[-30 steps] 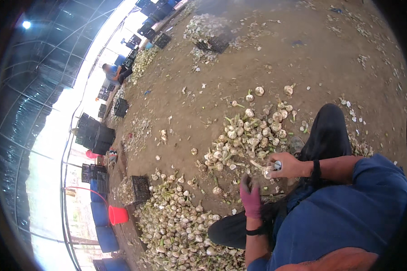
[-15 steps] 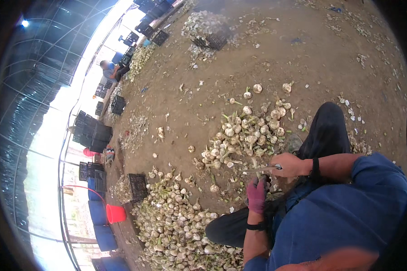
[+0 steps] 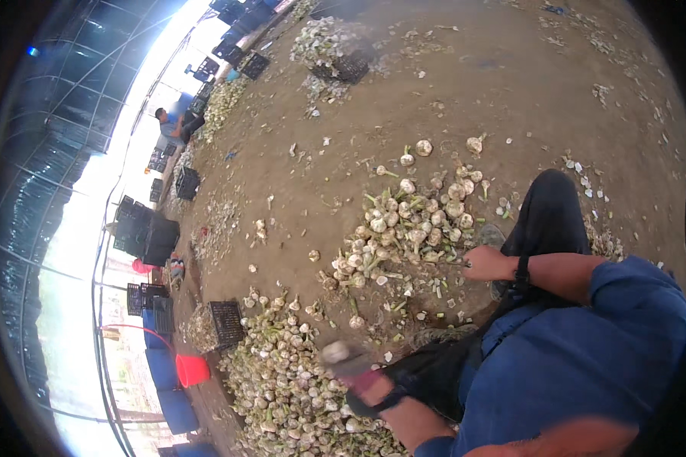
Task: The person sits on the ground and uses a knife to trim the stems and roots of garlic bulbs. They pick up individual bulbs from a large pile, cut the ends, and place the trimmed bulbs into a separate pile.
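Note:
My left hand, in a pinkish-purple glove, is smeared by motion over the right edge of the large garlic pile. At its fingertips is a pale, blurred garlic bulb, which seems to be in its grip. My bare right hand is closed around a knife in front of my right knee; only a thin dark bit of the knife shows. Just beyond that hand lies a smaller heap of garlic bulbs with stems attached. Cut stem pieces are scattered between my legs.
A black crate stands at the large pile's far left edge, near a red bucket and blue bins. Stacked black crates line the left side. Another person sits far left. A crate of garlic stands farther out.
My left hand has swung left from the knife to the large pile, with the bulb. My right hand has stayed near its place, its knife now less visible. The view has shifted slightly.

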Available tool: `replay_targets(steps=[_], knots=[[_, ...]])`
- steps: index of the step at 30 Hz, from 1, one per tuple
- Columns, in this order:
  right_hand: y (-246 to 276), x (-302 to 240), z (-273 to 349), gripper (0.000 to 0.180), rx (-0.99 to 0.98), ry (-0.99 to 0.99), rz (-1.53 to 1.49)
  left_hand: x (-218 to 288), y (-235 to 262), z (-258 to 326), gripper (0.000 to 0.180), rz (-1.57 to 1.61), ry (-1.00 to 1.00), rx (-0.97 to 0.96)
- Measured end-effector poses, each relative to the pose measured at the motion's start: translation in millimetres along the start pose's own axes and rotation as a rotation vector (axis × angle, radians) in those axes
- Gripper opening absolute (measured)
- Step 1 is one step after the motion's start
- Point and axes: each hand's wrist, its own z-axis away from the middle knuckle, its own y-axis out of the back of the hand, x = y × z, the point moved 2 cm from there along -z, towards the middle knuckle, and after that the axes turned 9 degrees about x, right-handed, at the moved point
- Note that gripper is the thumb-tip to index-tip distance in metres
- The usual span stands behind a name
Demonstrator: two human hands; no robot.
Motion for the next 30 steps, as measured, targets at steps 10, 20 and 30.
replay_targets(steps=[10, 20, 30], knots=[[11.2, 6.7, -14.2, 0.046, 0.138, -0.159, -0.183, -52.6, -60.5, -42.2, 0.037, -0.699, -0.267, 0.433], [0.8, 26.3, -28.3, 0.06, 0.035, -0.295, -0.164, -302.7, -13.3, -75.5, 0.056, -1.941, -0.024, -0.292], [-2.6, 15.7, -37.2, 0.042, -0.038, -0.362, -0.185, -389.4, 45.0, -110.4, 0.086, -2.21, 0.254, -0.166]])
